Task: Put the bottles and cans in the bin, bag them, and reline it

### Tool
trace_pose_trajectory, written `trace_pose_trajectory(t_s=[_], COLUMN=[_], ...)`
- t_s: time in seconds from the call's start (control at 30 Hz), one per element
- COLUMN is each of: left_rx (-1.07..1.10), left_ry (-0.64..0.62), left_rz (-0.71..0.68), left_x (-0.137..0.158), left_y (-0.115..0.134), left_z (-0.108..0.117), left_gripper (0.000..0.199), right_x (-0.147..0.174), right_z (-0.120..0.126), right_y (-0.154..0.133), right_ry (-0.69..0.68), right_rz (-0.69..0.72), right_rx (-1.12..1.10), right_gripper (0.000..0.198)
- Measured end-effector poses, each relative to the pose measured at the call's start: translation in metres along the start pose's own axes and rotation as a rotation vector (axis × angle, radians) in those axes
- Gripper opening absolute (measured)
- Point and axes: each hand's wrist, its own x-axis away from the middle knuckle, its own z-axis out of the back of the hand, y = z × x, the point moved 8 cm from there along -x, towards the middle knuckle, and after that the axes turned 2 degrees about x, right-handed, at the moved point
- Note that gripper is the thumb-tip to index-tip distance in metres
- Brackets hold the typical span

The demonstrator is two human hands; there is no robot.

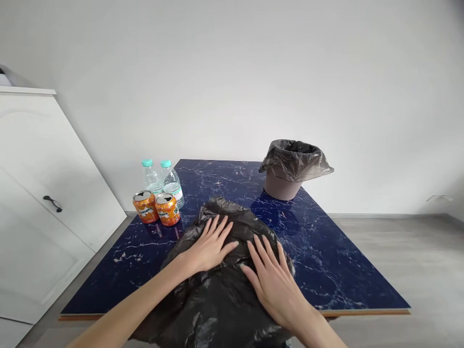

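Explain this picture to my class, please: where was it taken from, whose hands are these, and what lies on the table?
There is no machine here, just a person's two bare hands. The single picture comes from a camera worn on that person's head, looking forward and down. The left hand and right hand lie flat, fingers outstretched, on a black plastic bag; neither grips anything. The blue marbled table also carries two orange cans on the left, with two clear bottles behind them. At the far right stands a bin, its rim covered by a dark liner.
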Motion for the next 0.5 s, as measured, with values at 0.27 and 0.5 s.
trace_pose_trajectory(t_s=[0.27, 0.5], left_rx=[-0.028, 0.155], left_ry=[0.104, -0.171], left_rz=[0.059, -0.064], left_x=[0.011, 0.13], left_y=[-0.031, 0.003], left_z=[0.046, 0.053], left_gripper=[0.054, 0.066], right_x=[-0.028, 0.038], right_z=[-0.005, 0.01], right_y=[0.055, 0.033], right_ry=[-0.062, -0.227], right_rz=[-0.019, 0.205], right_rx=[-0.013, -0.103], right_gripper=[0.073, 0.071])
